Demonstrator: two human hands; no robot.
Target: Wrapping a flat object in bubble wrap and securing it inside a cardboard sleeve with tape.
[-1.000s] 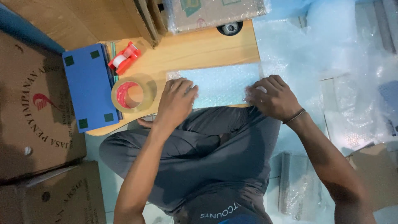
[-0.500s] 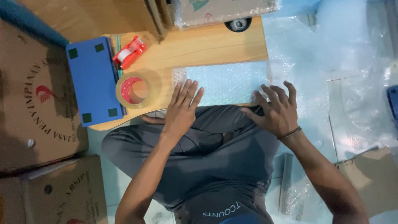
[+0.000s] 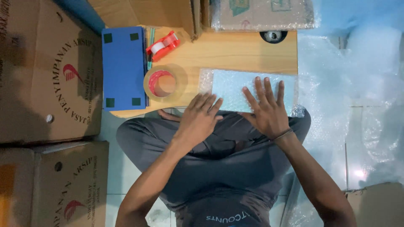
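**Bubble-wrapped parcel: handling**

Flat bubble-wrapped parcel (image 3: 235, 90) lying on wooden board (image 3: 235, 52), beside tape roll (image 3: 162, 83). Left hand (image 3: 200, 120) and right hand (image 3: 266, 111) spread flat upon it, gripping nothing. Judged light, cushioned, slippery; best held by side edges.

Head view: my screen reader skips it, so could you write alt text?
Seen from above, a seated person presses the left hand and right hand flat on a bubble-wrapped parcel lying on a low wooden table. A roll of clear tape, a red tape dispenser and a blue board lie to the left.
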